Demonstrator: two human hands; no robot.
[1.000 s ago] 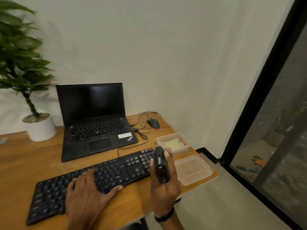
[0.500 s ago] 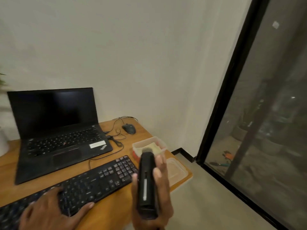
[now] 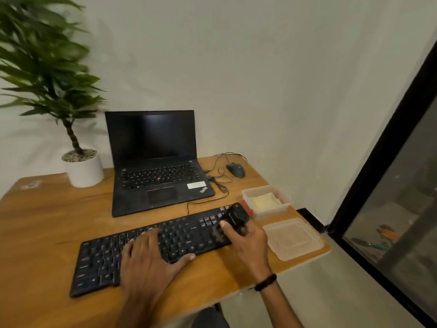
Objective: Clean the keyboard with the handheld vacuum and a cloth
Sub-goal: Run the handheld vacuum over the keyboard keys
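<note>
My left hand (image 3: 149, 261) lies palm down on the left-centre section of the black keyboard (image 3: 189, 235), fingers extended and flat across the keys, thumb at the near edge; it grips nothing. My right hand (image 3: 248, 242) is wrapped around the black handheld vacuum (image 3: 236, 216), thumb along its left side and the other fingers curled behind the body. The vacuum is positioned over the right end of the keyboard, at the number-pad area; its lower end is blurred, so I cannot tell whether it contacts the keys. The keyboard sits diagonally on the wooden desk (image 3: 47, 221), in front of an open laptop (image 3: 156, 162) with a dark screen. A pale yellow cloth (image 3: 264, 201) lies inside a clear plastic container (image 3: 272, 209) just beyond the right end of the keyboard. The container lid (image 3: 293, 237) lies flat just beside my right hand, near the desk's right edge. A wired mouse (image 3: 235, 169) rests behind the container.
</note>
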